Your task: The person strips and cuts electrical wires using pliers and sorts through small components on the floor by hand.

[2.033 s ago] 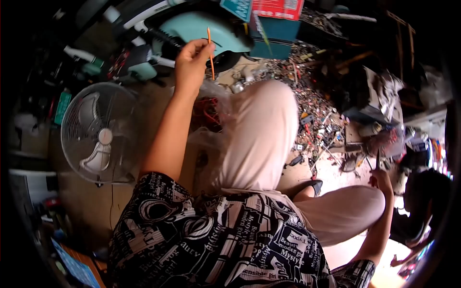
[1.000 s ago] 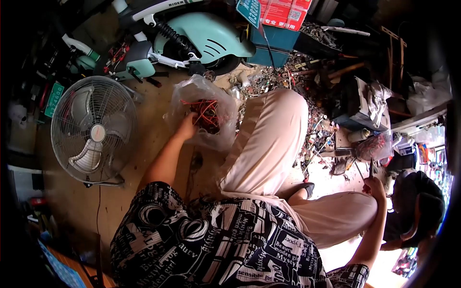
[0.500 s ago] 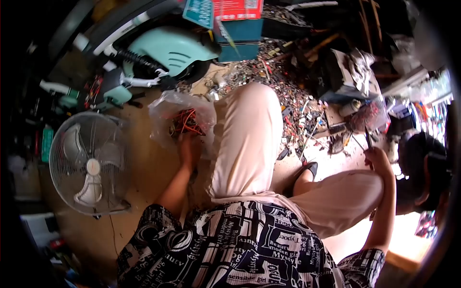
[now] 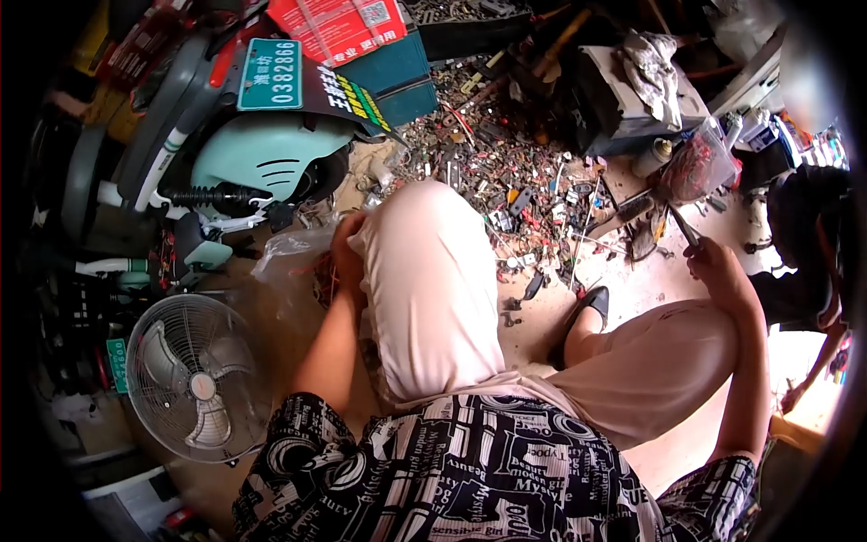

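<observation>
My left hand is at the side of my raised knee, against the clear plastic bag with red wires in it. Its fingers are partly hidden by the knee, and whether they hold anything cannot be made out. My right hand, over the floor beyond my other knee, is closed around a slim metal tool that looks like pliers or tweezers and points up and to the left.
A fan stands at the left, below a mint-green scooter. Small scrap parts cover the floor ahead. A box with a cloth, a spray can and a bag of red pieces are at the upper right. Another person's arm shows at the right edge.
The orange strip held up by my left hand two seconds ago is no longer seen. That hand went down to the bag, then towards my knee. The view has turned; my right hand keeps its tool.
</observation>
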`<control>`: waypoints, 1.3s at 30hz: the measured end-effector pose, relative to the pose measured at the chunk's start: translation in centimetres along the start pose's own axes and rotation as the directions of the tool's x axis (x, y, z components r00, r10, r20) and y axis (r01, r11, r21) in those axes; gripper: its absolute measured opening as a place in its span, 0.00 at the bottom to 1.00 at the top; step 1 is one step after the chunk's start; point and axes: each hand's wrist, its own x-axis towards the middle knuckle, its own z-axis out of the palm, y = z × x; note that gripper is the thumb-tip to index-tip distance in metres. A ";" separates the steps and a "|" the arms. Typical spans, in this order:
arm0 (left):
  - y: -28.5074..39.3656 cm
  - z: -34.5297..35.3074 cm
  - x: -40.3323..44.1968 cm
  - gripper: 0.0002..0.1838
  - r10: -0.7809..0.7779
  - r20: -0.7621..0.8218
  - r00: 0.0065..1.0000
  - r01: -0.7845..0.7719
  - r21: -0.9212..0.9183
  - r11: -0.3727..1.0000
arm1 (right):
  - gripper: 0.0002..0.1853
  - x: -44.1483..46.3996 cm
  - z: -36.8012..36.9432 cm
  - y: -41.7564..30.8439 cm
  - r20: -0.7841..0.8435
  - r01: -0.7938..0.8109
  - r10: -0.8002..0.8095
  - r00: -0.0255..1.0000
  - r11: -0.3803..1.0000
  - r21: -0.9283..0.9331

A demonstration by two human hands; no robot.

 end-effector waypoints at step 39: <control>-19.5 20.9 22.2 0.10 -0.162 0.331 0.930 -0.116 0.679 0.724 | 0.14 8.8 5.3 -14.2 0.224 0.102 -0.019 0.974 0.924 -0.369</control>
